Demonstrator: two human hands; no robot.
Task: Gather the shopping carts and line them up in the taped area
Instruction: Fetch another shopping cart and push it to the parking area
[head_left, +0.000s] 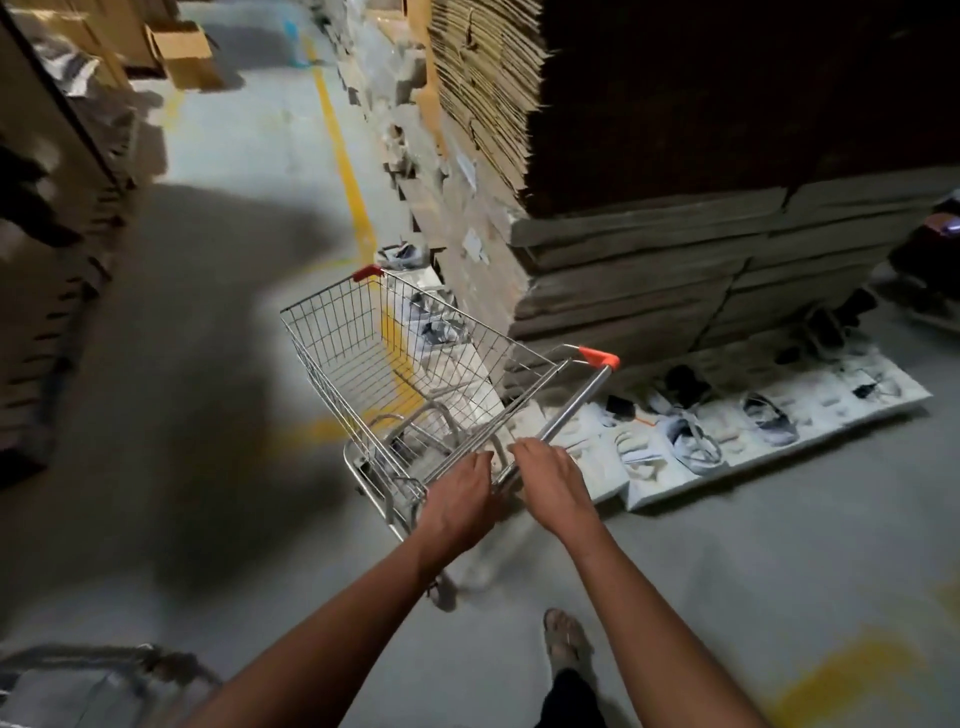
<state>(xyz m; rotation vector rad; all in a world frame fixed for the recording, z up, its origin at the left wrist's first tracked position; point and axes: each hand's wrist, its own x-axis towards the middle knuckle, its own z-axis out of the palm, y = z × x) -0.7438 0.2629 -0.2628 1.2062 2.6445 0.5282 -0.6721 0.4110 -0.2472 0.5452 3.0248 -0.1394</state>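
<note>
A small wire shopping cart (384, 364) with red corner caps stands on the grey floor in front of me, its basket empty. My left hand (460, 501) and my right hand (553, 483) both grip the near end of its metal handle bar (574, 410), side by side. The bar runs up to the right to a red cap (600, 357). The cart points up the aisle, tilted toward the left. A yellow painted line (345, 166) runs along the floor beyond it.
A tall stack of flattened cardboard (649, 249) rises close on the cart's right. White foam sheets with shoes and small items (727, 436) lie at its foot. Boxes and shelves (57, 234) line the left. Another metal object (78, 680) shows at bottom left. My foot (563, 642) is below.
</note>
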